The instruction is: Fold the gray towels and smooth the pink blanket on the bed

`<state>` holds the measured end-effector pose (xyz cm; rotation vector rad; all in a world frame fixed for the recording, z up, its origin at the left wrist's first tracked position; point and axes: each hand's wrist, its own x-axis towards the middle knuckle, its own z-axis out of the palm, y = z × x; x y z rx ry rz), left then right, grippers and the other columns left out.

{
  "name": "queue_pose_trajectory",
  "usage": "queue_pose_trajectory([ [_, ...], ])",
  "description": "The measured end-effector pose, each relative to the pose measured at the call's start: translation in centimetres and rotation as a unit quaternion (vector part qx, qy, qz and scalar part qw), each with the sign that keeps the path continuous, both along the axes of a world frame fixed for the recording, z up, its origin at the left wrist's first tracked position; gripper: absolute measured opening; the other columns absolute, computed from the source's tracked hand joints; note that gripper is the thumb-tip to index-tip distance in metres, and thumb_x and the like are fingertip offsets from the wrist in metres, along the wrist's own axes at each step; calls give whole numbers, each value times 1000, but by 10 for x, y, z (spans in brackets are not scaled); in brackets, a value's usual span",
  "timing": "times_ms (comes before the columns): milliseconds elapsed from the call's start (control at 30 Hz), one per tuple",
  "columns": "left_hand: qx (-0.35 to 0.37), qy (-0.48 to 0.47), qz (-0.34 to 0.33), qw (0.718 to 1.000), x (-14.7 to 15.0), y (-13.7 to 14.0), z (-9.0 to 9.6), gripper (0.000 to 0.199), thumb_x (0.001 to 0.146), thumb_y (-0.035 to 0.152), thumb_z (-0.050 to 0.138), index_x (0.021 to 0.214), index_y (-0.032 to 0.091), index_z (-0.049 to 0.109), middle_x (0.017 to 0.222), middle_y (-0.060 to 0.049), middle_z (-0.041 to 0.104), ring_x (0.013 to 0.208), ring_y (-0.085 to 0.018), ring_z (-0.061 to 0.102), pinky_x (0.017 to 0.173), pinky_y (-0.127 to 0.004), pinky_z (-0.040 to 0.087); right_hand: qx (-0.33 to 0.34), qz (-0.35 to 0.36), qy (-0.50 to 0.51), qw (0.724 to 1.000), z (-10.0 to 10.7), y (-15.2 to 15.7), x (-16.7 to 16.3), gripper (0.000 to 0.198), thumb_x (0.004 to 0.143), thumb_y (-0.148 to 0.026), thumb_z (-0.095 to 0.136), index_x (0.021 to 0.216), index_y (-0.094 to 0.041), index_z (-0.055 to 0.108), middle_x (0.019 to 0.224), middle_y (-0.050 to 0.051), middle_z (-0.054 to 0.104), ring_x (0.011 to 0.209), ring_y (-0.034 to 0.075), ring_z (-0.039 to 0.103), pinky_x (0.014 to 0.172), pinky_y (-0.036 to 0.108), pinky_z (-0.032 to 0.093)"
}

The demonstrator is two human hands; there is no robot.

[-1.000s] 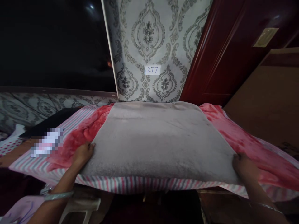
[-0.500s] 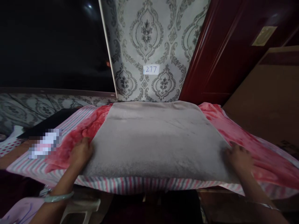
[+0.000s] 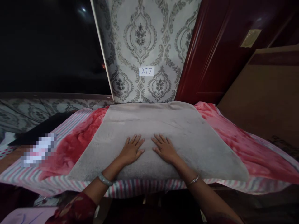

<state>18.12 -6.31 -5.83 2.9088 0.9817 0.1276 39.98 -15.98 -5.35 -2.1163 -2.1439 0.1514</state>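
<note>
A grey plush cloth [image 3: 149, 121] lies spread over the table, its far edge against the wall. My left hand [image 3: 132, 149] rests flat on it, left of the middle, fingers spread. Beside it, with a gap between them, my right hand [image 3: 165, 148] also lies palm down with its fingers apart. Neither hand holds anything. Under the grey cloth, a red plush blanket [image 3: 79, 141] shows on both sides. Below that, a striped pink, white and grey sheet [image 3: 144, 188] hangs at the front edge.
A large dark screen [image 3: 51, 46] stands at the back left. A paper marked 277 [image 3: 146, 71] is on the patterned wall. At the right are a dark red door [image 3: 210, 53] and a big cardboard box [image 3: 268, 93]. A blurred-out item [image 3: 39, 151] lies on the left.
Both hands have left the grey cloth's side edges and come inward to its middle, where they now lie flat. The cloth's front corners are spread wider. The view has shifted slightly.
</note>
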Motion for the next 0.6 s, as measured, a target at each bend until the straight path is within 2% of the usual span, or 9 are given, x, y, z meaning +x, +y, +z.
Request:
queue_pose_trajectory([
  [133,3,-8,11,1000,-4,1,0,62,100,54,33,157,29,33,166,-7,23,154,-30,17,122,-59,16,0,-66,-21,998,-5,-8,42,59,102,-49,29,159,-30,28,167,2,17,154,28,14,120,55,17],
  [333,-7,23,59,998,-18,8,12,63,99,55,34,156,29,34,166,-6,24,154,-32,17,121,-61,15,-25,-261,-68,963,-12,-46,137,60,102,-49,26,159,-30,27,167,4,20,151,29,22,117,56,26],
  [433,2,42,125,991,-51,27,16,63,98,53,36,156,30,33,166,-4,22,154,-32,15,120,-61,15,-30,-330,-76,940,-17,-76,183,61,102,-52,23,158,-30,30,166,4,24,150,30,25,117,56,27],
  [600,26,14,266,963,-135,60,21,64,100,49,23,158,25,28,167,-6,22,153,-31,19,118,-60,21,-9,-390,-70,918,-30,-108,233,63,100,-54,23,157,-28,34,164,7,29,148,33,29,115,60,28],
])
